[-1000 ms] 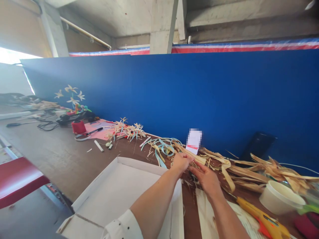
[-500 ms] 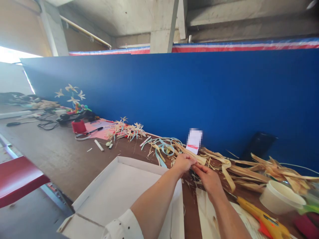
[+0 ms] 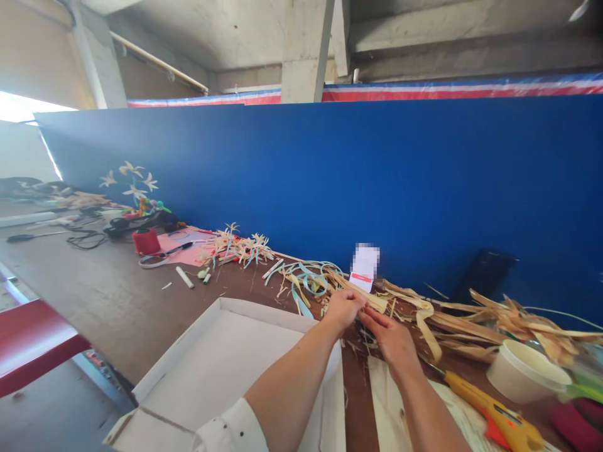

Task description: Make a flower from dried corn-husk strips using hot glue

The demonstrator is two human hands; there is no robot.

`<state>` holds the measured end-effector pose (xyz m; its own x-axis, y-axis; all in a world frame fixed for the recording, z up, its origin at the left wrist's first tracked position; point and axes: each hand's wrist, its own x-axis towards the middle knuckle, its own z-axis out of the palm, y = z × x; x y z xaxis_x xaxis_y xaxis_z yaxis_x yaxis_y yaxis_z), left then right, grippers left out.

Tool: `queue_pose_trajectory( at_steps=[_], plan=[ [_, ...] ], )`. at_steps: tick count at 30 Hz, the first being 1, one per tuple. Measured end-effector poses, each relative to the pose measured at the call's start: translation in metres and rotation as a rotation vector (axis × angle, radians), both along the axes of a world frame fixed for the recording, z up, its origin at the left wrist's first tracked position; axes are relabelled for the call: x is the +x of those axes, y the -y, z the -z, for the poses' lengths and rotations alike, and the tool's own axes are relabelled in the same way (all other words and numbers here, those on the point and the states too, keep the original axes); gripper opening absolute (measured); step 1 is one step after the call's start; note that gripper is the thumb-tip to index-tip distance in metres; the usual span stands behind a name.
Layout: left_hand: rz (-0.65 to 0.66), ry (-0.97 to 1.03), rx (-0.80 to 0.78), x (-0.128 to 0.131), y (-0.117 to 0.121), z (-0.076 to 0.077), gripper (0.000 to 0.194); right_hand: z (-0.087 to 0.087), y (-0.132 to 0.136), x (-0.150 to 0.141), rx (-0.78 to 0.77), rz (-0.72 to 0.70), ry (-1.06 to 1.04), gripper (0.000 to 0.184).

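Observation:
My left hand (image 3: pixel 346 307) and my right hand (image 3: pixel 384 329) meet above the brown table, fingertips pinched close together. Whatever sits between the fingers is too small and covered to name. Just behind them lie pale dried husk strips (image 3: pixel 372 300) and curled light-blue strips (image 3: pixel 311 279). Long tan dried leaves (image 3: pixel 471 323) spread to the right of my right hand. Under my left forearm is a shallow white box lid (image 3: pixel 221 358). Flat pale husk sheets (image 3: pixel 384 389) lie beneath my right forearm.
On the right are a yellow glue gun (image 3: pixel 499 414) and a white tub (image 3: pixel 525 373). Small husk flowers (image 3: pixel 240 245), a red thread spool (image 3: pixel 146 242) and a white stick (image 3: pixel 184 277) lie to the left. A blue partition (image 3: pixel 292 169) stands behind the table (image 3: pixel 117 301).
Both hands stay together with fingertips pinched, in nearly the same place. The whole view has shifted slightly, moving things a little to the left.

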<state>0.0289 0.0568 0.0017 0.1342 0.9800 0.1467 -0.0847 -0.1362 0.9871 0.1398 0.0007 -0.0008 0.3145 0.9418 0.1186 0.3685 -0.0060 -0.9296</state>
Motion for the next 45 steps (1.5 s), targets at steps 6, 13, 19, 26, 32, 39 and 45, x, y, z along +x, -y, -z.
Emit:
queue_pose_trajectory(
  at_steps=[6, 13, 19, 26, 32, 39, 45],
  plan=[
    [0.042, 0.131, -0.117, -0.006, -0.002, -0.003, 0.007, 0.002, 0.003, -0.004, -0.096, -0.187, -0.345, 0.061],
    [0.147, 0.166, -0.115, -0.008, 0.006, -0.011, 0.016, 0.007, -0.001, 0.001, -0.021, -0.197, -0.728, 0.038],
    [0.236, 0.212, -0.156, -0.008, 0.006, -0.01, 0.019, 0.009, -0.001, 0.001, -0.024, -0.221, -0.775, 0.029],
    [0.273, 0.185, -0.126, -0.003, 0.0, -0.001, 0.02, 0.007, 0.001, -0.001, -0.017, -0.283, -0.805, 0.027],
    [0.264, 0.099, -0.067, -0.001, 0.006, -0.004, 0.016, 0.008, 0.0, -0.001, -0.047, -0.256, -0.782, 0.025],
    [0.16, 0.055, -0.059, 0.003, 0.013, -0.011, 0.018, 0.004, -0.001, -0.004, -0.041, -0.144, -0.656, 0.033],
    [0.126, 0.13, -0.138, 0.001, 0.007, -0.008, 0.012, -0.003, 0.004, -0.011, -0.023, -0.156, -0.632, 0.032]
  ],
)
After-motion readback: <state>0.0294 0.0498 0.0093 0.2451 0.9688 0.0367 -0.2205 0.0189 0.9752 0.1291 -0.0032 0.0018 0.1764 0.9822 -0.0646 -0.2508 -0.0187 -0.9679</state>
